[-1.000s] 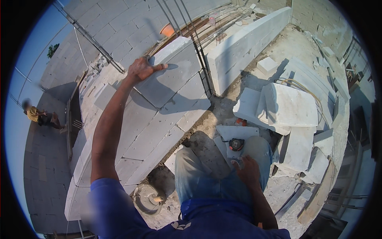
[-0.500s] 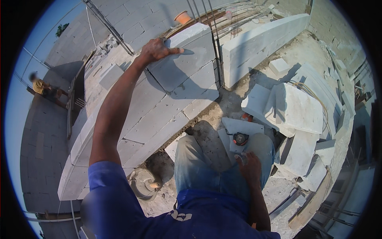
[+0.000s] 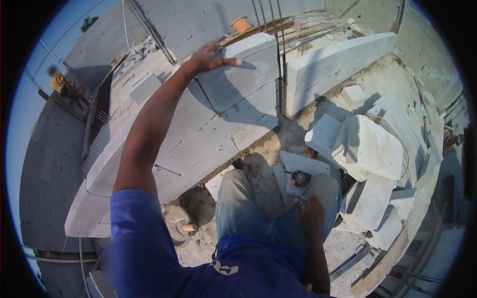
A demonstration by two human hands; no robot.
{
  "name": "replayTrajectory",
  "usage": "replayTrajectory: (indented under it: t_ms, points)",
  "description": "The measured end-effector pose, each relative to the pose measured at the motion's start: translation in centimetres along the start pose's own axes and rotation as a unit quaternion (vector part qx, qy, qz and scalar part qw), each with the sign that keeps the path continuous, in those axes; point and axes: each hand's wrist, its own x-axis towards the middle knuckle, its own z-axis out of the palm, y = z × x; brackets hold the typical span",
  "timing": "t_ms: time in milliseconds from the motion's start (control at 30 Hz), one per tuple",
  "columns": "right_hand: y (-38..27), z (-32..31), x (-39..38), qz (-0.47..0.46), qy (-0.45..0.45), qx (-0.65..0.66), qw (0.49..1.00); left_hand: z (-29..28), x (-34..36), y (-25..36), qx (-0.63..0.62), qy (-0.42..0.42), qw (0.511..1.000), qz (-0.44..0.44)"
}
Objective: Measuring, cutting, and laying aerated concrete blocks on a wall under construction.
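Observation:
My left hand [image 3: 212,59] grips the top edge of a pale grey block [image 3: 233,84] in the upper course of a block wall, with its thumb stretched along the face. My right hand [image 3: 309,212] rests by my right thigh with curled fingers; what, if anything, is in them is too small to make out. Just beyond it a black and orange tape measure [image 3: 300,179] lies on white block pieces [image 3: 298,164]. A round container [image 3: 176,223] of grey mix with a wooden-handled tool [image 3: 190,227] in it stands left of my legs.
Stacked cut blocks [image 3: 375,144] crowd my right side. Another low wall [image 3: 338,69] runs to the back right. Upright rebar [image 3: 280,74] rises beside my block. An orange bucket [image 3: 240,25] stands behind. A person in a yellow top [image 3: 59,84] is on a wall edge at left.
The view has swung so the walls sit further right in the picture. My left hand keeps its hold on the block; my right hand stays by my thigh.

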Motion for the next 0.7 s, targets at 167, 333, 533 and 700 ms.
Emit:
replayTrajectory:
  t_ms: [167,333,533,700]
  points:
    - [-0.1,0.2,0.1,0.001,-0.005,-0.004,1.000,-0.7,0.1,-0.7,0.002,-0.089,0.995,-0.050]
    - [0.4,0.3,-0.1,-0.009,0.000,0.004,1.000,-2.9,-3.2,-1.4,-0.023,-0.125,0.985,-0.117]
    - [-0.1,0.4,0.0,-0.004,-0.027,-0.041,0.999,-2.2,-6.9,-3.3,0.015,-0.074,0.996,-0.036]
    - [0.3,0.4,0.0,0.006,-0.035,-0.025,0.999,-1.8,-6.8,-3.7,0.001,-0.053,0.999,-0.012]
